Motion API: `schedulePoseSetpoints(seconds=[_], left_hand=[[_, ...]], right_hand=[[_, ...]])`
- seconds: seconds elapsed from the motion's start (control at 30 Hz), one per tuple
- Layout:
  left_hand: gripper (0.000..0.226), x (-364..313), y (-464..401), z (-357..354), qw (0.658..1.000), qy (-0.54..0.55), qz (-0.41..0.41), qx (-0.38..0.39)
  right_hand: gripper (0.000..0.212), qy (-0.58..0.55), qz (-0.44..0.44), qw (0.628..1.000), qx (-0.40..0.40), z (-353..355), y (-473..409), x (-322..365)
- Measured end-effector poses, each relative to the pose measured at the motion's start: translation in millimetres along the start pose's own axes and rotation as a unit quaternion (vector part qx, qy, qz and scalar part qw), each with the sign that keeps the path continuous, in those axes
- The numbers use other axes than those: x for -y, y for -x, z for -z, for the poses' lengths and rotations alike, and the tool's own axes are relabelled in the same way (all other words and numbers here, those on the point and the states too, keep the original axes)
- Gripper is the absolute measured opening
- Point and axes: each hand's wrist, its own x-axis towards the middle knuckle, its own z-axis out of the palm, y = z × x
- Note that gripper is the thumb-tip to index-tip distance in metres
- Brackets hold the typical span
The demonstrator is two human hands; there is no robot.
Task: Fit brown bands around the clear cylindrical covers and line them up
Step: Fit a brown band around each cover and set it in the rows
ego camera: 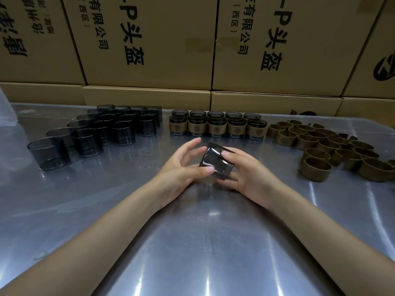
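Head view: we look down on a shiny table [192, 242] with both forearms reaching in; places below are given relative to the held cover.
Held cover [215, 162]: a clear, smoke-tinted cylinder, tilted on its side just above the table at mid-scene; we see no band on it.
Left hand [181, 165]: we see its thumb tip pressed against the cover's near left edge; the other fingers are spread and slightly bent, arching toward the cover's far rim, where contact is unclear.
Right hand [250, 174]: we see a fingertip lying on the cover's upper wall and further fingers curled under its lower side, so this hand grips the cover.
Bare covers [94, 129]: a cluster standing upright, far left of the held cover.
Banded covers [217, 126]: upright in rows directly behind the held cover, side by side, each front one wrapped in a brown band.
Loose bands [333, 146]: a heap of brown rings on the table, to the right of the held cover.
Boxes [149, 50]: printed cardboard cartons stacked behind everything.
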Motion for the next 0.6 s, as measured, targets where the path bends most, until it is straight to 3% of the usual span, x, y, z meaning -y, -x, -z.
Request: schedulePoseSetpoints(seconds=[0.13,0.3,0.4,0.5,0.6], left_hand=[[0.079,2.1,-2.4,-7.4,0.996,-0.081,0.008,-0.034],[0.067,5.5,-2.7,-0.9,0.999,-0.017,-0.025,-0.039],[0.074,6.2,-1.8,1.0,0.999,-0.026,-0.032,-0.032],[0.079,4.4,0.0,-0.7,0.996,-0.072,-0.04,-0.041],[0.074,3.7,0.9,-2.8,0.989,-0.131,-0.055,-0.046]], right_hand=[[0.056,-0.1,0.02,0.994,0.029,9.9,2.7,1.1],[0.059,-0.058,0.065,0.995,0.042,9.3,1.7,-2.2],[0.06,0.062,0.105,0.993,0.006,5.5,1.9,-5.2],[0.057,0.22,0.13,0.965,-0.056,1.4,2.2,-8.3],[0.059,0.266,0.14,0.95,-0.079,-2.6,2.5,-11.5]])
